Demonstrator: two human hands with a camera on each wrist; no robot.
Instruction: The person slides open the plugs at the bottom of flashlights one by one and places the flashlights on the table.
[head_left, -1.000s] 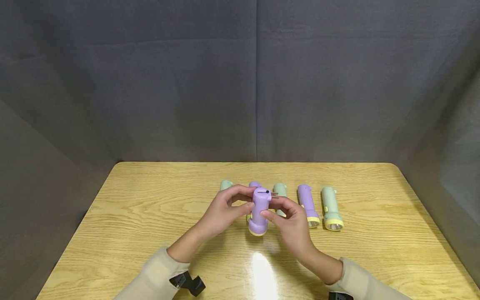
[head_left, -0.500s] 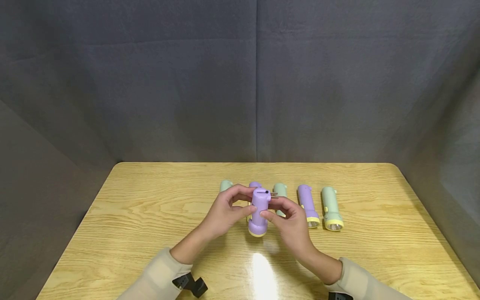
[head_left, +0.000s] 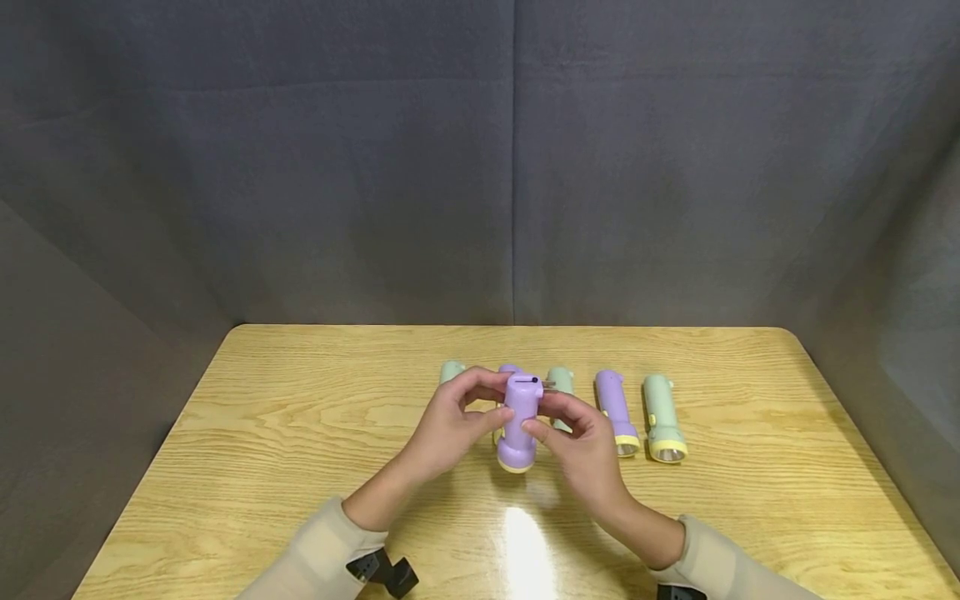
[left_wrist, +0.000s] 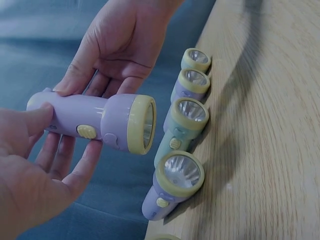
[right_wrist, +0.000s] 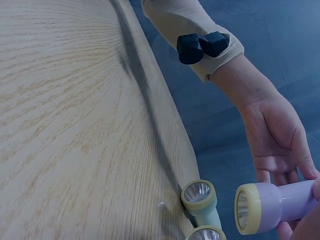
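A purple flashlight [head_left: 517,421] with a yellow rim hangs above the table, its lens end lowest in the head view. My left hand [head_left: 447,427] pinches it from the left, thumb on the barrel. From the right, my right hand [head_left: 588,450] grips the same barrel with thumb and fingers. Two thin metal prongs [head_left: 550,385] stick out sideways near its tail, beside a dark slot. Its yellow switch [left_wrist: 86,131] shows in the left wrist view, with left fingertips close by. The lens [right_wrist: 243,210] looks unlit in the right wrist view.
Behind the hands several flashlights lie in a row on the wooden table [head_left: 300,433], among them a purple one [head_left: 615,408] and a green one [head_left: 663,417]. The left ones are partly hidden by the hands. A dark curtain [head_left: 375,167] surrounds the table.
Both hands keep their hold on the flashlight. Its tail has tilted very slightly, and the prongs look closer together in the head view. The left forearm has shifted a little to the right.
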